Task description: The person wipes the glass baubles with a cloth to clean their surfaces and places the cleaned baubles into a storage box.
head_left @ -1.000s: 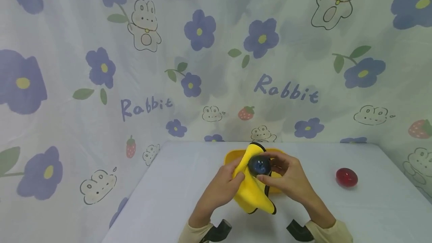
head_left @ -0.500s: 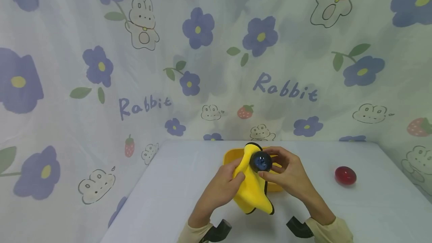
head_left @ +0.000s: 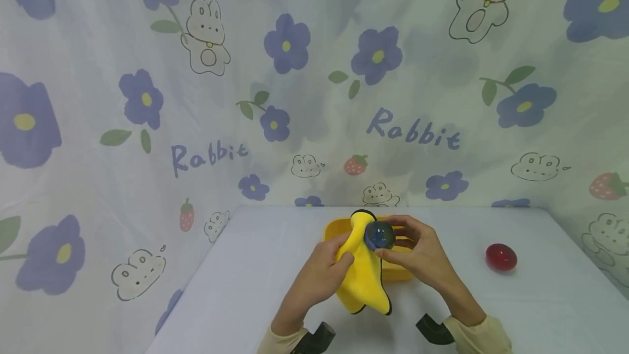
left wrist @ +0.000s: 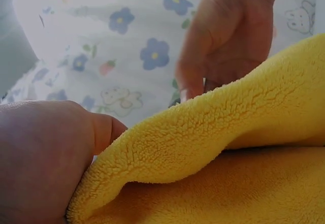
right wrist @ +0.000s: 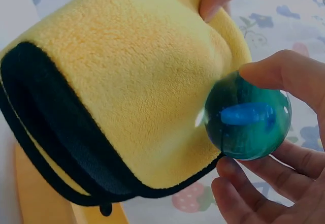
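Clock positions: head view, glass ball point(head_left: 382, 235) at centre. Nearest, at 5 and 7 o'clock: sleeves point(head_left: 484, 336) with black wrist mounts point(head_left: 434, 330). Left hand point(head_left: 321, 269), 8 o'clock: gripping yellow cloth point(head_left: 362, 287). Right hand point(head_left: 417, 253), 4 o'clock: thumb and fingers pinching the ball, which rests against the cloth. Yellow container point(head_left: 334, 228): behind, partly blocked by cloth and hands. Red ball point(head_left: 501, 257): just past 3 o'clock, on white table point(head_left: 550, 310), well apart. Farthest, 12 o'clock: patterned curtain point(head_left: 334, 124).
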Available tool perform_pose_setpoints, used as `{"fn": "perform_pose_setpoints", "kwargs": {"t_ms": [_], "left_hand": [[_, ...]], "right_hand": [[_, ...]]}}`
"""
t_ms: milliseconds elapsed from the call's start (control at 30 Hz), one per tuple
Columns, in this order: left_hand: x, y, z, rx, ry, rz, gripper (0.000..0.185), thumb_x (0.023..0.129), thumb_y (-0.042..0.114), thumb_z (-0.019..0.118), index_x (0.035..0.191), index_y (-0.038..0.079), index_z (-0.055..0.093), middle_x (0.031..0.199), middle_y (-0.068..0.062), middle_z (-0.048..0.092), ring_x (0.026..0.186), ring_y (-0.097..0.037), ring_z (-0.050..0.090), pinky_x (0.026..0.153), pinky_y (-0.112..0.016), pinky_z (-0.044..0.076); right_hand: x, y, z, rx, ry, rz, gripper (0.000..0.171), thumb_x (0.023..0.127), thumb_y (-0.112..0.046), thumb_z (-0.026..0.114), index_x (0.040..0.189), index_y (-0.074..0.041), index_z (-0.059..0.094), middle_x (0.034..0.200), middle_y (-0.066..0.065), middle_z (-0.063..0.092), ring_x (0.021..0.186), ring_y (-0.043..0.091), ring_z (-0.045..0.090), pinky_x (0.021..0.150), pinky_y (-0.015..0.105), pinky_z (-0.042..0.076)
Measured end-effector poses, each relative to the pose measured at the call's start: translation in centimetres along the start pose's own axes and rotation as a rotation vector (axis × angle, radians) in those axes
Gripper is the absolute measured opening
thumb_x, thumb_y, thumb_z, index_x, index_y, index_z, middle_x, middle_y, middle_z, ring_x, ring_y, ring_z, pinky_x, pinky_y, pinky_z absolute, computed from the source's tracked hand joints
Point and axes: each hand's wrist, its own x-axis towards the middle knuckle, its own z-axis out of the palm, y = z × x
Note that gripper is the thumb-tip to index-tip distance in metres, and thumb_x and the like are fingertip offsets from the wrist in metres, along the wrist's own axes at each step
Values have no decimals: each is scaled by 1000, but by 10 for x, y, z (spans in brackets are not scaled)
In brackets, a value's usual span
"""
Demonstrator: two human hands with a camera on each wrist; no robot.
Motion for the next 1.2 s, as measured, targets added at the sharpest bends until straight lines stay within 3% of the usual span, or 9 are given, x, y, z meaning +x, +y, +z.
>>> {"fn": "perform_pose_setpoints", "kwargs": {"t_ms": [133,400,800,1067,1200], "left_hand": [[0,1,0,12,11,0,35,99,15,48,129,8,63,87,-3,63,69,-12,60,65,-24,54],[-2,1,0,38,56,-7,45,98,14,48,140,6,61,92,-4,65,70,-12,60,65,-24,54],[-3,5,1,56,106,19,51,97,13,47,147,8,56,101,-6,67,72,-11,60,67,-23,54],[-1,2,3,110,152,90,51,97,10,48,147,12,58,98,-5,67,66,-7,55,63,-23,53],[1,-2,5,127,159,113,50,97,9,48,146,13,58,102,-4,69,64,-6,53,61,-23,52]], "right_hand": [[0,1,-2,-15,-19,12,58,80,-23,88,132,-12,65,130,12,68,105,23,69,91,27,59],[1,3,-3,-41,-74,23,58,79,-26,88,130,-10,66,128,12,69,101,21,70,92,40,61],[3,1,-6,-44,-148,39,60,76,-25,90,126,-3,65,122,15,69,92,19,71,82,31,61],[0,-3,3,-63,-185,41,57,71,-26,93,119,-6,68,114,10,71,89,17,71,83,37,62],[-1,-3,8,-63,-202,27,54,70,-24,93,115,-8,69,111,7,72,90,17,72,83,33,61]]}}
